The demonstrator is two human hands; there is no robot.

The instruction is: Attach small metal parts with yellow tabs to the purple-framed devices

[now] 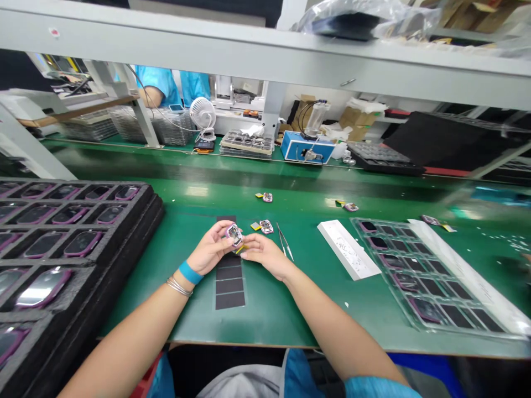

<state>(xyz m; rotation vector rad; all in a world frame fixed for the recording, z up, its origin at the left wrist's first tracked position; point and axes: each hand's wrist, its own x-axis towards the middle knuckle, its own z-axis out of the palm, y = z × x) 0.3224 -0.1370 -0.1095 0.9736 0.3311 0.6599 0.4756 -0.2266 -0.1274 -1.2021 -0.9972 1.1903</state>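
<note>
My left hand [211,249] is closed around a small purple watch case [234,234], held up over the green bench. My right hand [265,254] pinches a small yellow tab [241,249] right beside that case. Under both hands lies a dark strip of black pads [229,284]. Just beyond my fingers lie another watch case [266,226] and a yellow piece [255,226]. Tweezers [284,241] rest on the mat to the right of my right hand.
A black foam tray [155,207] of purple watch cases fills the left. A clear plastic tray [418,271] and a white strip [347,249] lie at the right. More loose cases [267,197] sit further back. A person in blue works behind the far bench.
</note>
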